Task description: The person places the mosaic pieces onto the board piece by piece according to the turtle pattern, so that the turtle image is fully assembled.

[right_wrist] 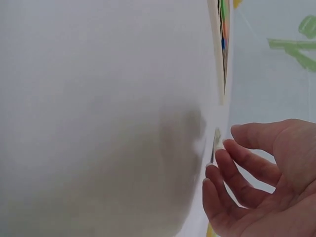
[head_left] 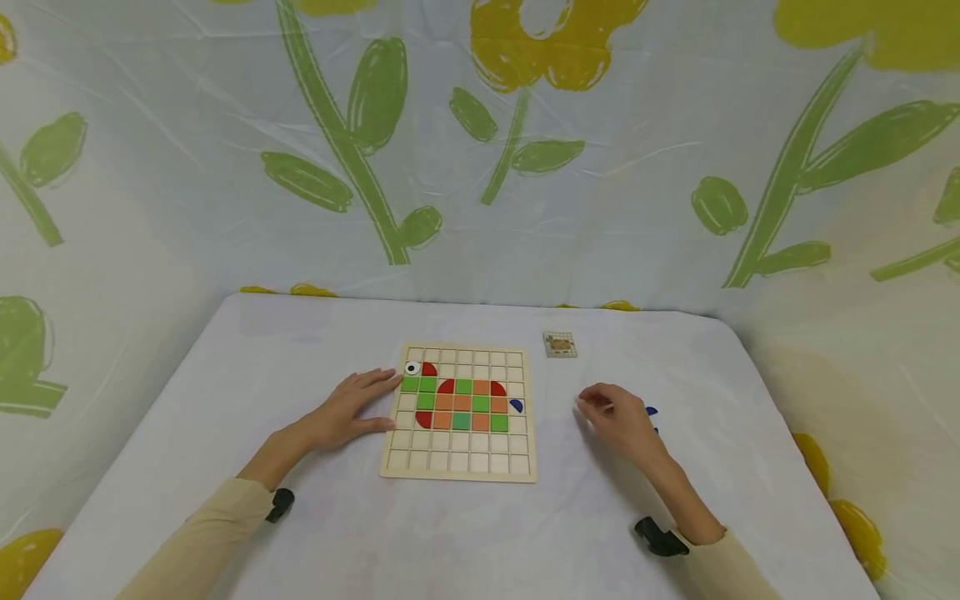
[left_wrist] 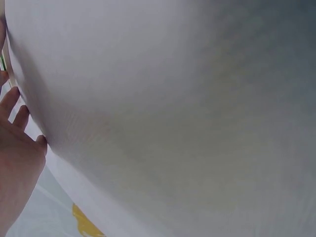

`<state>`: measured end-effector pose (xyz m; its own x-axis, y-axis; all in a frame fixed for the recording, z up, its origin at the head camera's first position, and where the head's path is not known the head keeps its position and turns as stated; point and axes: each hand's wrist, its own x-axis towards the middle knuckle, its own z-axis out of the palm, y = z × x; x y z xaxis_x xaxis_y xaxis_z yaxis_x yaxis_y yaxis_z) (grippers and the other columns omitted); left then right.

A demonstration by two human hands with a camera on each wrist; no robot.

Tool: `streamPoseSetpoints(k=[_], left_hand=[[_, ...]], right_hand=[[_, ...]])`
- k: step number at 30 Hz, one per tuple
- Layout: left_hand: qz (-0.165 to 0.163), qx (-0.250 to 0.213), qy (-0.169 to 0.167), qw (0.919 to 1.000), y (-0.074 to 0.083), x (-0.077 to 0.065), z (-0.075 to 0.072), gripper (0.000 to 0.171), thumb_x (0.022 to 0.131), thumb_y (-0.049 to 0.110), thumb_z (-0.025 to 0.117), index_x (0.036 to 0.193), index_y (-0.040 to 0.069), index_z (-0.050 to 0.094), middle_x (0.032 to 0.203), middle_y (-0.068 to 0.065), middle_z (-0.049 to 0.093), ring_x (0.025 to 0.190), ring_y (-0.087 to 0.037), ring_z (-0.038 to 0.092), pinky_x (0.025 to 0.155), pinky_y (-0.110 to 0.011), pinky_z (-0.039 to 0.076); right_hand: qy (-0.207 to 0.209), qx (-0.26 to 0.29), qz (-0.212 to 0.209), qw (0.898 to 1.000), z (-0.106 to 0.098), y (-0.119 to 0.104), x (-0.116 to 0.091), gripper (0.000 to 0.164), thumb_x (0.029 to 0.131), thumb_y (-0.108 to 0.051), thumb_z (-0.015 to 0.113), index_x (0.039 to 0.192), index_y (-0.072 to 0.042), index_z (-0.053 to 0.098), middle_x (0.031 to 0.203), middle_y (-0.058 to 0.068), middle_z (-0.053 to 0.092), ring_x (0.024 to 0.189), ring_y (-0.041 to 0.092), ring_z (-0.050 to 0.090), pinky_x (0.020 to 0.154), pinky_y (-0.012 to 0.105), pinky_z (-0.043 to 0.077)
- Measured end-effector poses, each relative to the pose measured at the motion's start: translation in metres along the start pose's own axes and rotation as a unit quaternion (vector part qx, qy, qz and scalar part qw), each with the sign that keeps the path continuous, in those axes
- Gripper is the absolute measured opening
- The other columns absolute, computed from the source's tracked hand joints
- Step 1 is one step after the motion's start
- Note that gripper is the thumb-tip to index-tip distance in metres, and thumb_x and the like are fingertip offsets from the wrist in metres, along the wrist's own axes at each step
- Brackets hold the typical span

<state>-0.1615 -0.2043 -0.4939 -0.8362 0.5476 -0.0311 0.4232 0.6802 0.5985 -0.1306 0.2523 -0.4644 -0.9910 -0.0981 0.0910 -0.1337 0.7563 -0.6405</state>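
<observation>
A wooden grid board [head_left: 459, 463] lies flat on the white cloth. Red, green and orange tiles sit in its squares, with a round eye piece [head_left: 412, 368] at the upper left and a blue rounded piece [head_left: 517, 406] near the right edge. My left hand [head_left: 347, 414] rests at the board's left edge, its fingers and thumb spread. To the right of the board, my right hand [head_left: 621, 419] hovers over the cloth with loosely bent fingers. Nothing shows between its thumb and forefinger in the right wrist view. Small blue pieces [head_left: 652, 411] lie just beyond this hand, partly hidden by it.
A small picture card [head_left: 560, 344] lies behind the board to the right. The cloth-covered table [head_left: 300, 533] meets a flower-printed curtain [head_left: 622, 192] at the back and sides. Each wrist carries a black camera [head_left: 660, 537].
</observation>
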Motion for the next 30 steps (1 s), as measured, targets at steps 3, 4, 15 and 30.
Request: streamPoseSetpoints(k=[3, 4, 15, 30], left_hand=[[0.002, 0.002, 0.002, 1.0000, -0.001, -0.001, 0.000, 0.079, 0.094, 0.037, 0.075, 0.159, 0.009, 0.039, 0.165, -0.015, 0.033, 0.151, -0.041, 0.024, 0.120, -0.064, 0.022], [0.003, 0.002, 0.003, 1.0000, -0.001, -0.001, 0.000, 0.079, 0.094, 0.038, 0.075, 0.159, 0.009, 0.039, 0.165, -0.015, 0.033, 0.151, -0.041, 0.024, 0.120, -0.064, 0.021], [0.021, -0.011, 0.006, 0.9997, 0.000, -0.002, -0.003, 0.077, 0.095, 0.034, 0.075, 0.158, 0.005, 0.039, 0.163, -0.019, 0.034, 0.151, -0.044, 0.023, 0.121, -0.065, 0.013], [0.021, -0.007, 0.006, 0.9997, -0.002, -0.001, -0.001, 0.077, 0.096, 0.034, 0.074, 0.158, 0.005, 0.040, 0.163, -0.019, 0.034, 0.151, -0.043, 0.024, 0.120, -0.065, 0.017]], right_hand=[[0.003, 0.002, -0.002, 1.000, -0.009, 0.008, -0.004, 0.015, 0.098, -0.008, 0.069, 0.110, 0.001, 0.072, 0.104, 0.011, 0.072, 0.099, 0.029, 0.066, 0.090, 0.049, 0.056], [0.004, 0.003, -0.002, 1.000, -0.011, 0.010, -0.006, 0.015, 0.098, -0.008, 0.070, 0.110, 0.001, 0.072, 0.106, 0.012, 0.072, 0.100, 0.030, 0.066, 0.091, 0.050, 0.055], [0.014, -0.020, 0.000, 1.000, -0.036, 0.035, -0.029, 0.021, 0.093, -0.006, 0.076, 0.112, 0.001, 0.071, 0.111, 0.018, 0.069, 0.102, 0.036, 0.065, 0.087, 0.052, 0.054], [0.038, -0.037, -0.001, 0.999, -0.052, 0.059, -0.053, 0.017, 0.089, 0.001, 0.078, 0.104, 0.000, 0.072, 0.104, 0.012, 0.071, 0.098, 0.031, 0.067, 0.079, 0.019, 0.052]])
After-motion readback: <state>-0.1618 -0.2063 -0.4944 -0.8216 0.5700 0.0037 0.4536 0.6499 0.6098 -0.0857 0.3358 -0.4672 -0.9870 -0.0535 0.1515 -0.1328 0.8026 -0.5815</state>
